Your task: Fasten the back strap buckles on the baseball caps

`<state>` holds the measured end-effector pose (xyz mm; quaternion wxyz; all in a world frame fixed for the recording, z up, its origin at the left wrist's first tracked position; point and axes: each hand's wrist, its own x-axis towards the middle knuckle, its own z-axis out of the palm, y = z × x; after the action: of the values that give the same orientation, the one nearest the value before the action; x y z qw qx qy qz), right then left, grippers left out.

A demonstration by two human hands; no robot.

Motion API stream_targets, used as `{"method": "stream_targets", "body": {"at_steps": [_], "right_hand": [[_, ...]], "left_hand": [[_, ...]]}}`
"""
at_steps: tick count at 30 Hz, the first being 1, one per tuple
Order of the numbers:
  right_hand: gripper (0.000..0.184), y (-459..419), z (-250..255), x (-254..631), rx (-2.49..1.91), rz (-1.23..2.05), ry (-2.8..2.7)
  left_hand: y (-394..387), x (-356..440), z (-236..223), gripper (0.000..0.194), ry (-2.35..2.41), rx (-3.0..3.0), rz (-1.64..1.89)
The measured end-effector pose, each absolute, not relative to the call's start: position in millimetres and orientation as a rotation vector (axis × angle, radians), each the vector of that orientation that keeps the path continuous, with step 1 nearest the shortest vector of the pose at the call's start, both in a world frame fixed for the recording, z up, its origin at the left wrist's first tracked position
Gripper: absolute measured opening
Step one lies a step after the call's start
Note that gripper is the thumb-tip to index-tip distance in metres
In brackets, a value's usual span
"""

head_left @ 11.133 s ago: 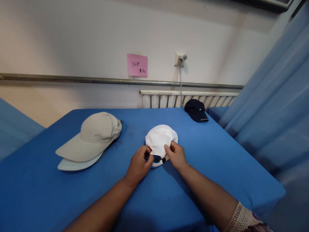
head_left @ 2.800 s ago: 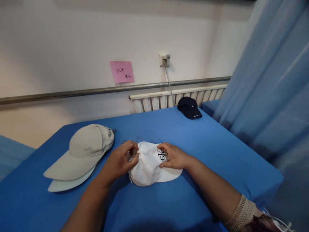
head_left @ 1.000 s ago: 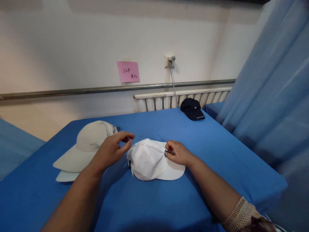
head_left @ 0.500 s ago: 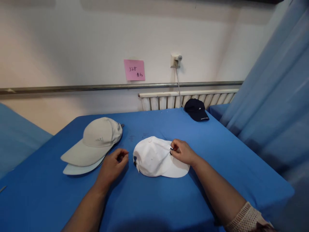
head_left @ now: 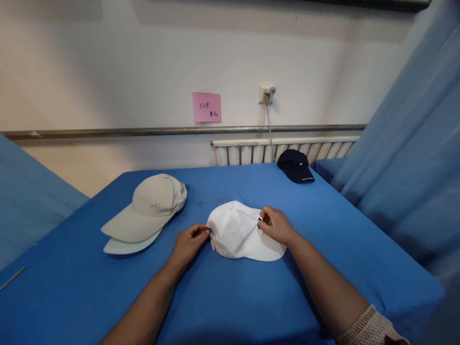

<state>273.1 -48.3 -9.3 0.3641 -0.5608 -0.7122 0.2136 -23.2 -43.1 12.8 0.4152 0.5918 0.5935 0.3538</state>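
A white baseball cap (head_left: 230, 230) lies on the blue-covered table (head_left: 230, 292), its brim pointing right. My right hand (head_left: 275, 224) pinches the cap's front, near where the brim joins the crown; part of a black mark shows beside the fingertips. At the opposite end, my left hand (head_left: 191, 242) has its thumb and fingers closed on the rear edge of the cap, by the back opening. To the left, a beige cap (head_left: 153, 206) rests on top of a paler cap (head_left: 132, 246), both brims facing left.
A navy cap (head_left: 296, 166) sits at the far right corner of the table. Behind are a radiator (head_left: 247, 152), a metal rail (head_left: 154, 131), a pink note (head_left: 207, 107) and a plugged socket (head_left: 266, 95). Blue curtains (head_left: 406, 143) hang on the right. A thin stick (head_left: 12, 278) lies at left.
My left hand has moved right, from beside the white cap to its rear edge, and closed on it. My right hand keeps its pinch at the front. The whole view has shifted slightly.
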Motion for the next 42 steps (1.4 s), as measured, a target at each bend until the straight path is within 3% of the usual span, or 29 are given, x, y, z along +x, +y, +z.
{"method": "stream_targets", "body": {"at_steps": [6, 13, 21, 30, 35, 38, 42], "right_hand": [[0.010, -46.9, -12.1, 273.0, -1.450, 0.555, -1.837], [0.011, -47.2, -11.9, 272.5, -1.466, 0.576, -1.822], [0.010, -47.4, -12.5, 272.6, -1.453, 0.584, -1.776], [0.005, -45.1, -14.9, 281.3, -1.471, 0.592, -1.649], [0.016, -54.9, -15.0, 306.6, -1.875, 0.342, -1.462], [0.017, -61.2, -21.7, 321.1, -2.049, 0.595, -1.318], [0.015, -62.7, -30.4, 327.1, -1.862, 1.058, -1.132]], "left_hand": [[-42.2, -34.0, 17.4, 0.030, 1.226, 0.989, 0.862], [-43.3, -42.1, 21.7, 0.031, 1.160, 0.845, 0.857], [-37.9, -44.2, 17.2, 0.034, 1.368, 0.969, 1.063], [-36.3, -34.6, 8.3, 0.032, 1.459, 1.249, 0.933], [-37.1, -35.5, 0.5, 0.029, 1.521, 1.371, 0.725], [-39.3, -34.5, 0.3, 0.029, 1.538, 1.447, 0.587], [-41.2, -30.9, 3.1, 0.032, 1.534, 1.523, 0.588]]}}
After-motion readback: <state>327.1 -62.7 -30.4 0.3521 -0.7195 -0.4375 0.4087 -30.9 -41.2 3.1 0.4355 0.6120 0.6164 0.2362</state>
